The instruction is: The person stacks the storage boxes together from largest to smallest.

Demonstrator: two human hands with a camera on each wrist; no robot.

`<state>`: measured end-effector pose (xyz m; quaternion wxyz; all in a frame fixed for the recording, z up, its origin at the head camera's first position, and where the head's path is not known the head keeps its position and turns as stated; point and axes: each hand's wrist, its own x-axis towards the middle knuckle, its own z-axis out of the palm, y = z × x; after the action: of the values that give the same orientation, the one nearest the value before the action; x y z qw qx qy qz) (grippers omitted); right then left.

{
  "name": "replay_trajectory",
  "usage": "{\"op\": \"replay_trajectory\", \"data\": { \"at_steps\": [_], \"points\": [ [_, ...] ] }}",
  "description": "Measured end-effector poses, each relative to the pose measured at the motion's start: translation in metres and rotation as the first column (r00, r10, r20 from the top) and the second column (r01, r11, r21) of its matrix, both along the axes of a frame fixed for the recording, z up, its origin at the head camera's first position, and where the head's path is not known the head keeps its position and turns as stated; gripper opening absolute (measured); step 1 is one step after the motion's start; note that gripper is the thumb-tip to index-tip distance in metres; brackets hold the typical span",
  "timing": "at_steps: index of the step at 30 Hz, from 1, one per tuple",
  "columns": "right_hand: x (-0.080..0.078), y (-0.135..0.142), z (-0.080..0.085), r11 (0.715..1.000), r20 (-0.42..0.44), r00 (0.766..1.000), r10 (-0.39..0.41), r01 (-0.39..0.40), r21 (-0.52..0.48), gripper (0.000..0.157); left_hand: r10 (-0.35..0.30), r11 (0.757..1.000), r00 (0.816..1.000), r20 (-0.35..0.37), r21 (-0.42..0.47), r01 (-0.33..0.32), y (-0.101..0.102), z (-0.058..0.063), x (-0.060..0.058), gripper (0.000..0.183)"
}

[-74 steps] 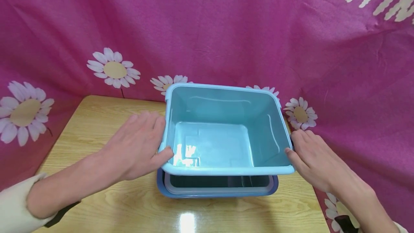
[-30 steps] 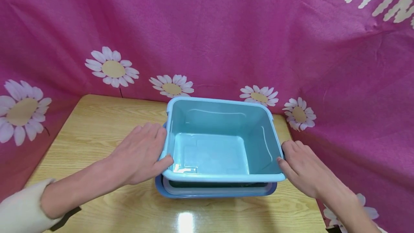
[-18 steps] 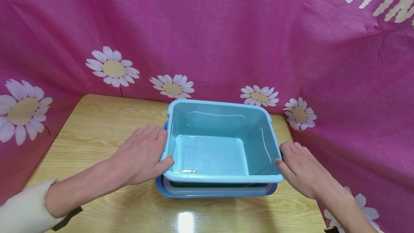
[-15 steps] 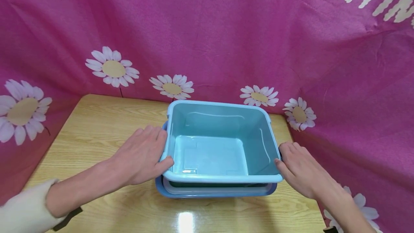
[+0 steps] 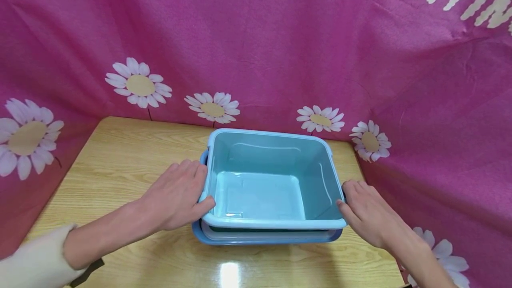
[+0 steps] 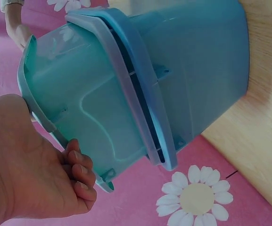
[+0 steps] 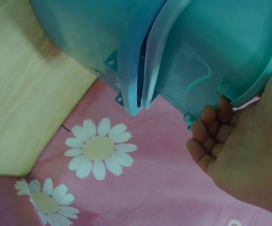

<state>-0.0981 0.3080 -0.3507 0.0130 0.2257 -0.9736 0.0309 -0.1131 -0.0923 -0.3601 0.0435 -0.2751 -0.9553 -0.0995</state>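
Observation:
A light-blue plastic storage bin [image 5: 260, 194] sits part way down inside a stack of bins, its rim standing above theirs. My left hand [image 5: 176, 197] grips its left rim, thumb over the edge and fingers curled underneath. On the opposite side my right hand [image 5: 370, 212] holds the right rim the same way. Below it are a bin with a pale rim [image 6: 121, 84] and an outer blue bin [image 6: 197, 70], nested together. In the right wrist view the curled fingers [image 7: 211, 125] hook under the rim. The inside of the lower bins is mostly hidden.
The stack stands on a wooden table [image 5: 132, 154]. Close behind it hangs a pink cloth [image 5: 256, 48] printed with daisies, which also runs along the left and right sides of the table.
Both hands have lowered the light-blue bin into the stack and drawn it slightly to the left. The gap between its front rim and the rims below has narrowed.

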Motion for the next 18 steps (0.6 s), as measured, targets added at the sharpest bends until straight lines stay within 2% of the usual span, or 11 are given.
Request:
{"op": "replay_trajectory", "data": {
  "at_steps": [7, 18],
  "points": [
    [0.001, 0.001, -0.007, 1.000, -0.036, 0.999, 0.016, -0.017, -0.013, 0.010, 0.001, 1.000, 1.000, 0.012, 0.005, -0.001, 0.001, -0.005, 0.001, 0.037],
    [0.001, 0.002, -0.015, 1.000, -0.041, 0.999, 0.009, -0.010, -0.015, 0.010, -0.004, 1.000, 1.000, 0.009, 0.001, 0.004, 0.001, -0.012, 0.001, 0.036]
  ]
}}
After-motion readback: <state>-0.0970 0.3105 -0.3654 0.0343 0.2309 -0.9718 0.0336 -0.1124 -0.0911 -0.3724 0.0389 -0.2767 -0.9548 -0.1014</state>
